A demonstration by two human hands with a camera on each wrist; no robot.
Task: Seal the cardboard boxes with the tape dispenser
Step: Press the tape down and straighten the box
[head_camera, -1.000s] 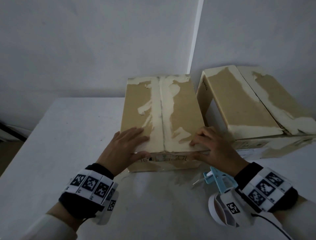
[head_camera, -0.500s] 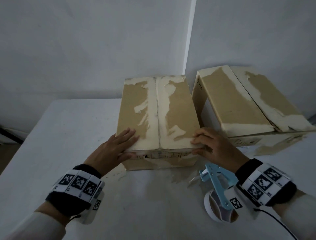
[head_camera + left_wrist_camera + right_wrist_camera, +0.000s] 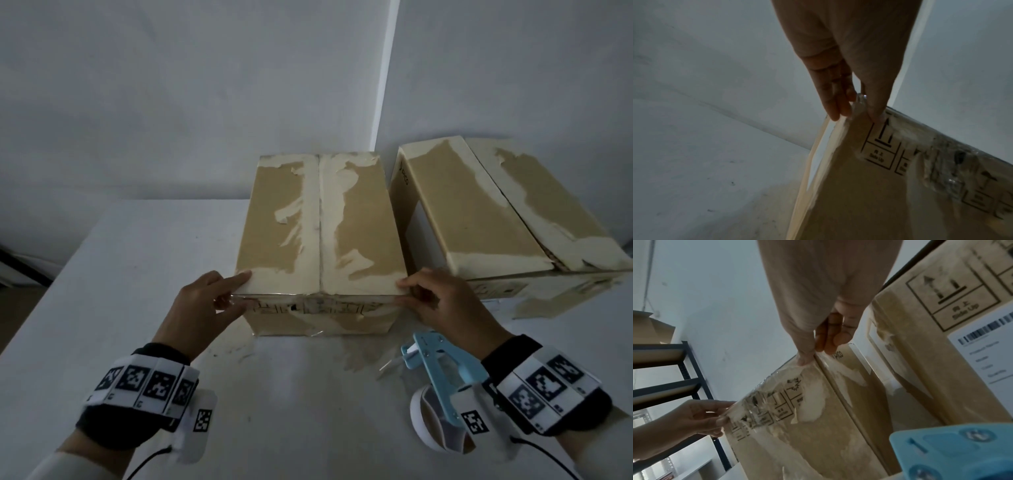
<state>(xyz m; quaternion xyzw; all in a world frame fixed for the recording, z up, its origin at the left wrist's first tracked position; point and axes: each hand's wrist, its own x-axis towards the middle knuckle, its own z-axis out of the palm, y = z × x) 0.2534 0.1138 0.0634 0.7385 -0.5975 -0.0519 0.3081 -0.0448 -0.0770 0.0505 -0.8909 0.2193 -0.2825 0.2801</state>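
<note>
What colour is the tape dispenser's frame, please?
Light blue tape dispenser, clearest in the head view.

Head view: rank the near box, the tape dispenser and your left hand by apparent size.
1. near box, largest.
2. tape dispenser.
3. left hand; close to the dispenser in extent, and the dispenser sits nearer the camera, so unsure.

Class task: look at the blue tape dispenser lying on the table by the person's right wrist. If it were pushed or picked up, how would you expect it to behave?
The tape dispenser looks like rigid plastic, so it probably stays stiff when lifted. It lies on its side on the table, so a push would likely slide it, not roll it, despite the round tape roll. Its thin frame suggests it is fairly light.
</note>
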